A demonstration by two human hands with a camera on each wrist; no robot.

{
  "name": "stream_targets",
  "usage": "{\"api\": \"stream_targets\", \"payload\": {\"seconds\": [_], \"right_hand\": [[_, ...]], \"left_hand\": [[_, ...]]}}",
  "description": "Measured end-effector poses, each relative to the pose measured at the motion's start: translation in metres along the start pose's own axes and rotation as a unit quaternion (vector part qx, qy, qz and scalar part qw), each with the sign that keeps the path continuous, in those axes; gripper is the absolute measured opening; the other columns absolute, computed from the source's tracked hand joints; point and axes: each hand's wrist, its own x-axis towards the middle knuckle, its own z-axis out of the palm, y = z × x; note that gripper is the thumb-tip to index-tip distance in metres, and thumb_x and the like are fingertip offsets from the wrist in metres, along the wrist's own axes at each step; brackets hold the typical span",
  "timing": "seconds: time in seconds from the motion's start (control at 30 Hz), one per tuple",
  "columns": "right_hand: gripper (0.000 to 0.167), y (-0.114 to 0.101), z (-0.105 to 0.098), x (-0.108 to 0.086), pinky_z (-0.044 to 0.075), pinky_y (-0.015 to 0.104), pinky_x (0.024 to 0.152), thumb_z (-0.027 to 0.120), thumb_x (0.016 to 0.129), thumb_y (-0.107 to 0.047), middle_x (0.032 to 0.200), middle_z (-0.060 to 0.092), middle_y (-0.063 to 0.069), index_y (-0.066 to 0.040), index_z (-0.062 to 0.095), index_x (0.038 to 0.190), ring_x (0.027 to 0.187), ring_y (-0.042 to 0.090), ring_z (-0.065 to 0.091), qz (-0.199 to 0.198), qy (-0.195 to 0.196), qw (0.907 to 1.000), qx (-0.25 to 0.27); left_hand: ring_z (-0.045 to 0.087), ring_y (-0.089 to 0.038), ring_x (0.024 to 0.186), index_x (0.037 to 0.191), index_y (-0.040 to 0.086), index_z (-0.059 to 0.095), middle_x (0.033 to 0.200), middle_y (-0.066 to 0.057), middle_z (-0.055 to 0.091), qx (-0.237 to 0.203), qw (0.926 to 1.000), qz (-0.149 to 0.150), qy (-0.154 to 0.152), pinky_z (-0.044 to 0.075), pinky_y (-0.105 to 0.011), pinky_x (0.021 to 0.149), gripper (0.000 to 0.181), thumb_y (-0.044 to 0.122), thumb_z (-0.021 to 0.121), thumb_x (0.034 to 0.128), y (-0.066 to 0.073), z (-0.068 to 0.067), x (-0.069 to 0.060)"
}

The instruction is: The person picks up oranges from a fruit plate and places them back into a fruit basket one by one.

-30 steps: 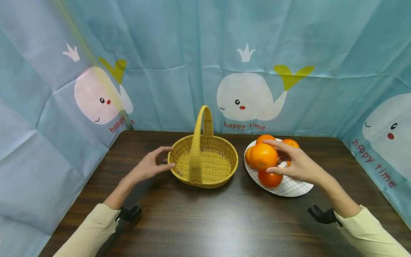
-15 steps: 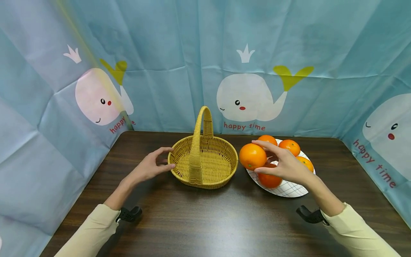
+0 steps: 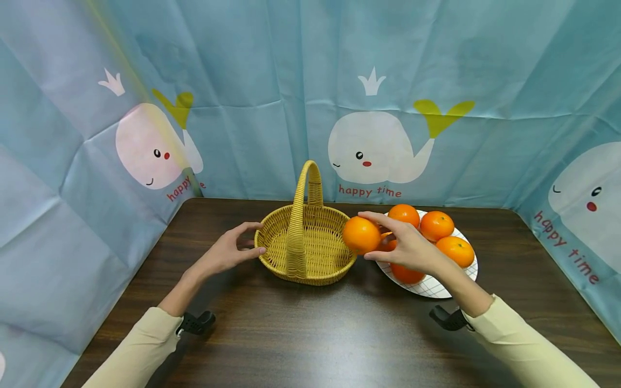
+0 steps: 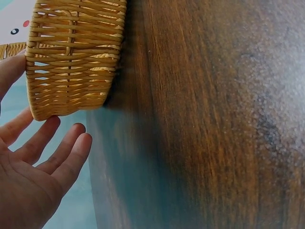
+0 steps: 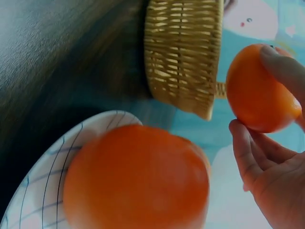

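Note:
My right hand (image 3: 405, 242) holds an orange (image 3: 361, 235) between thumb and fingers, at the right rim of a yellow wicker basket (image 3: 327, 248). In the right wrist view this orange (image 5: 255, 93) is raised off the table, with the basket (image 5: 183, 52) beyond it. My left hand (image 3: 225, 250) holds the left end of the basket, thumb and forefinger at its rim. From the left wrist, the other fingers (image 4: 71, 148) appear loosely spread beside the woven wall (image 4: 74, 62). The basket's visible inside holds nothing.
A white plate with a grid pattern (image 3: 432, 288) stands right of the basket, bearing several oranges (image 3: 456, 251), some partly behind my right hand. The basket's tall arched handle (image 3: 297, 215) rises across its middle. A blue whale-print curtain (image 3: 242, 134) hangs behind the dark wooden table (image 3: 310, 334).
My right hand has carried the orange leftward from above the plate to the basket's right rim, uncovering more oranges on the plate. The left hand and basket have stayed put.

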Motion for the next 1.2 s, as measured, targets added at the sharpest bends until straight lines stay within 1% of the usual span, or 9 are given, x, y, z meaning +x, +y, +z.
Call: {"api": "stream_targets", "payload": {"seconds": [0.1,0.37,0.5,0.63,0.73,0.83,1.07,1.13,1.2], "right_hand": [[0.084,0.000,0.005,0.005,0.057,0.044,0.084,0.090,0.080,-0.027,0.134,0.058,-0.002,-0.025,0.048,0.152,0.104,0.021,0.066,-0.005,-0.004,1.0000,0.002],[0.083,0.002,0.016,0.015,0.055,0.052,0.077,0.090,0.080,-0.023,0.140,0.056,-0.002,-0.022,0.049,0.152,0.092,0.022,0.062,-0.014,-0.010,0.9996,-0.021],[0.084,0.001,0.019,0.019,0.054,0.044,0.072,0.091,0.079,-0.024,0.138,0.057,-0.007,-0.029,0.049,0.152,0.083,0.018,0.059,-0.017,-0.007,0.9991,-0.038],[0.084,0.001,0.022,0.022,0.050,0.032,0.063,0.092,0.077,-0.028,0.128,0.061,-0.007,-0.026,0.051,0.151,0.068,0.019,0.057,-0.026,-0.005,0.9982,-0.054],[0.084,0.001,0.026,0.024,0.047,0.030,0.061,0.092,0.078,-0.025,0.127,0.061,-0.003,-0.020,0.051,0.150,0.067,0.023,0.055,-0.030,-0.009,0.9986,-0.043],[0.084,0.001,0.028,0.026,0.049,0.033,0.063,0.092,0.078,-0.021,0.131,0.059,-0.001,-0.019,0.050,0.151,0.071,0.028,0.056,-0.026,-0.020,0.9991,-0.027],[0.084,-0.001,0.031,0.029,0.054,0.051,0.077,0.092,0.078,-0.016,0.142,0.055,0.003,-0.017,0.050,0.151,0.097,0.026,0.058,-0.024,-0.042,0.9986,-0.023],[0.084,-0.001,0.030,0.028,0.054,0.051,0.078,0.091,0.078,-0.015,0.138,0.058,0.006,-0.015,0.050,0.151,0.100,0.027,0.060,-0.023,-0.042,0.9986,-0.020],[0.082,0.000,0.029,0.027,0.054,0.046,0.077,0.091,0.079,-0.017,0.134,0.061,0.006,-0.014,0.051,0.150,0.101,0.026,0.062,-0.018,-0.040,0.9989,-0.018]], "left_hand": [[0.059,-0.043,0.120,0.148,0.003,0.046,0.149,-0.022,0.044,0.002,1.0000,0.001,0.001,0.057,-0.042,0.086,0.063,0.023,0.075,0.0954,0.000,0.000,0.000],[0.059,-0.044,0.119,0.147,0.002,0.047,0.149,-0.023,0.044,0.001,1.0000,0.002,-0.002,0.057,-0.042,0.085,0.064,0.024,0.076,0.0951,-0.002,0.001,0.000],[0.059,-0.044,0.119,0.147,0.001,0.047,0.149,-0.023,0.044,-0.001,1.0000,0.005,-0.002,0.057,-0.041,0.085,0.063,0.023,0.076,0.0949,-0.002,0.000,0.001],[0.059,-0.044,0.119,0.147,0.001,0.047,0.149,-0.024,0.044,-0.005,1.0000,0.006,-0.003,0.057,-0.041,0.085,0.063,0.023,0.076,0.0949,-0.002,0.000,0.001],[0.059,-0.045,0.119,0.147,0.001,0.047,0.149,-0.024,0.044,-0.005,1.0000,0.004,-0.003,0.057,-0.041,0.085,0.064,0.023,0.076,0.0950,-0.001,0.000,0.001],[0.059,-0.045,0.119,0.148,0.002,0.046,0.149,-0.023,0.044,-0.004,1.0000,0.003,-0.003,0.057,-0.041,0.085,0.064,0.023,0.076,0.0950,-0.001,0.000,0.001],[0.058,-0.044,0.120,0.148,0.003,0.046,0.150,-0.022,0.044,-0.005,1.0000,0.004,-0.003,0.057,-0.041,0.085,0.064,0.024,0.076,0.0949,-0.001,-0.001,0.001],[0.059,-0.044,0.120,0.148,0.003,0.046,0.149,-0.022,0.044,-0.005,1.0000,0.004,-0.003,0.057,-0.041,0.085,0.064,0.024,0.076,0.0948,-0.001,-0.001,0.001],[0.059,-0.044,0.120,0.148,0.003,0.047,0.149,-0.022,0.044,-0.004,1.0000,0.003,-0.004,0.057,-0.042,0.085,0.064,0.024,0.076,0.0949,-0.001,-0.001,0.001]]}}
